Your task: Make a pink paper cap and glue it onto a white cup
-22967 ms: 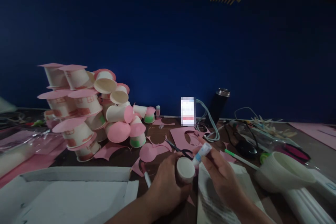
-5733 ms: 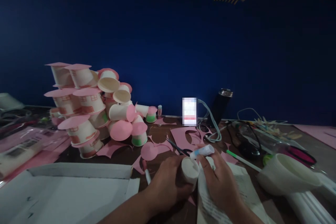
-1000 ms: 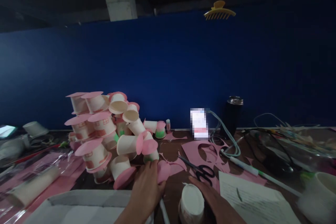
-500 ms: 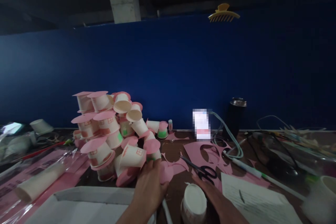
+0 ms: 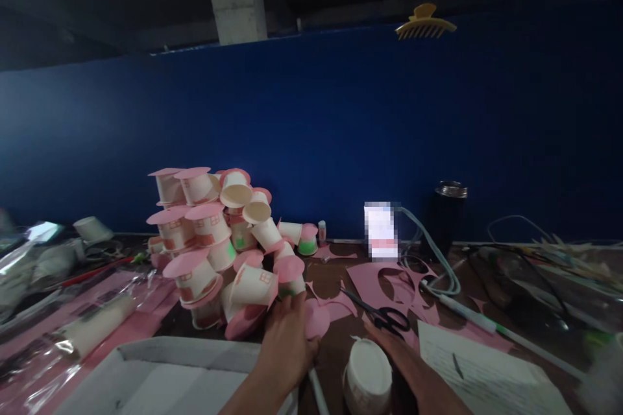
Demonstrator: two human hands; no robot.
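Observation:
My left hand lies low over the dark table, fingers stretched forward and thumb apart. Its fingertips are at the base of a small paper cup with a pink paper disc on top; whether they touch it I cannot tell. A loose pink disc is beside the thumb. My right hand is stretched out, its fingers beside an upturned white paper cup; contact is unclear. Black-handled scissors lie just beyond its fingertips. Left of my left hand, several cups with pink discs form a leaning stack.
A white box lid lies front left, near plastic-wrapped pink paper. Cut pink sheets spread across the middle. Farther back stand a lit phone and a black flask. A written sheet lies at right.
The view has shifted slightly, so everything appears a little farther right. Both hands keep nearly the same places beside the cups.

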